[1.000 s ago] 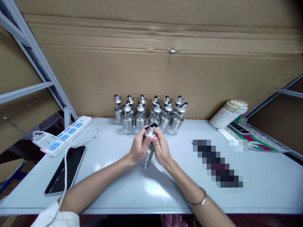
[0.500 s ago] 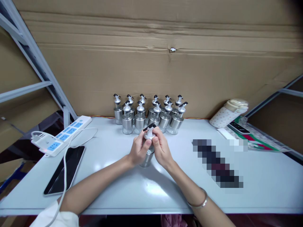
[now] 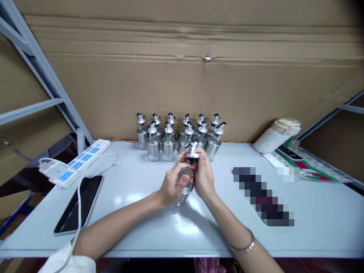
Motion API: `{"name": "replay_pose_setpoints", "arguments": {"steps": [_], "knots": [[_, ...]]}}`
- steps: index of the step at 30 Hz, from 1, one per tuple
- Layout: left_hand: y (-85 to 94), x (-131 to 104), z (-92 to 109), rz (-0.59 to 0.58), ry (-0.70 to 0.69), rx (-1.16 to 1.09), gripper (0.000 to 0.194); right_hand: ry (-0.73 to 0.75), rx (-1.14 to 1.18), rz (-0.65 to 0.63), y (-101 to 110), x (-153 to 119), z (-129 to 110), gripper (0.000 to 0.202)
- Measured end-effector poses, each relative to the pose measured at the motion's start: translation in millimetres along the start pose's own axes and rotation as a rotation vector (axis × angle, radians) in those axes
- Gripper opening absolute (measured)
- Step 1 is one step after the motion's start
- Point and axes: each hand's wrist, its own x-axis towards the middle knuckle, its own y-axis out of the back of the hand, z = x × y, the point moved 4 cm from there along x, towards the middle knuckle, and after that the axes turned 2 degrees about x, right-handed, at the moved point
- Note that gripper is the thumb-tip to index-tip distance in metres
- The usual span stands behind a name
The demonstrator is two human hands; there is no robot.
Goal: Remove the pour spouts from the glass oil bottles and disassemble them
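My left hand (image 3: pixel 174 184) is closed round the neck of a glass bottle (image 3: pixel 184 195) with a steel sleeve. The bottle stands tilted a little on the table, its mouth uncovered. In my right hand (image 3: pixel 204 176) is a pour spout stopper (image 3: pixel 193 154), silver with a black lever and a black plug underneath. It is held just above and to the right of the bottle mouth, apart from it. Behind my hands stand several bottles of the same kind (image 3: pixel 153 148), each fitted with a spout; my hands partly hide some of them.
A white power strip (image 3: pixel 82 161) with a cable and a black tablet-like device (image 3: pixel 79 204) lie on the left of the table (image 3: pixel 136 231). At the right are a dotted tumbler (image 3: pixel 274 138), a dark phone-like device (image 3: pixel 289 153) and a blurred-out dark item (image 3: pixel 263 199). Cardboard (image 3: pixel 142 83) stands behind.
The spout stopper has come out of the bottle; my right hand has raised it up and to the right. My left hand has stayed on the bottle, which now leans slightly.
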Motion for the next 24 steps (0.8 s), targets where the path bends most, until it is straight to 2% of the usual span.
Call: {"name": "replay_pose_setpoints", "arguments": {"steps": [3, 5, 9, 12, 15, 18, 21, 24], "knots": [[3.9, 7, 0, -0.015, 0.038, -0.065, 0.040, 0.002, 0.102, 0.153, 12, 8, 4, 0.037], [19.3, 19, 5, 0.062, 0.033, -0.075, 0.038, 0.022, 0.114, 0.261, 22, 13, 9, 0.036], [72.2, 52, 23, 0.247, -0.057, -0.031, 0.038, 0.014, 0.142, 0.442, 37, 18, 19, 0.034], [115.0, 66, 26, 0.369, -0.126, 0.109, 0.037, -0.008, 0.153, 0.477, 39, 17, 23, 0.030], [147.6, 69, 8, 0.454, -0.130, 0.217, 0.037, -0.013, 0.143, 0.455, 35, 17, 24, 0.031], [167.8, 66, -19, 0.532, -0.114, 0.306, 0.036, -0.019, 0.144, 0.441, 33, 17, 25, 0.034], [175.6, 63, -44, 0.556, -0.083, 0.376, 0.036, -0.036, 0.137, 0.430, 32, 17, 27, 0.035], [175.5, 62, -61, 0.533, -0.050, 0.399, 0.040, -0.064, 0.122, 0.410, 32, 17, 30, 0.034]]}}
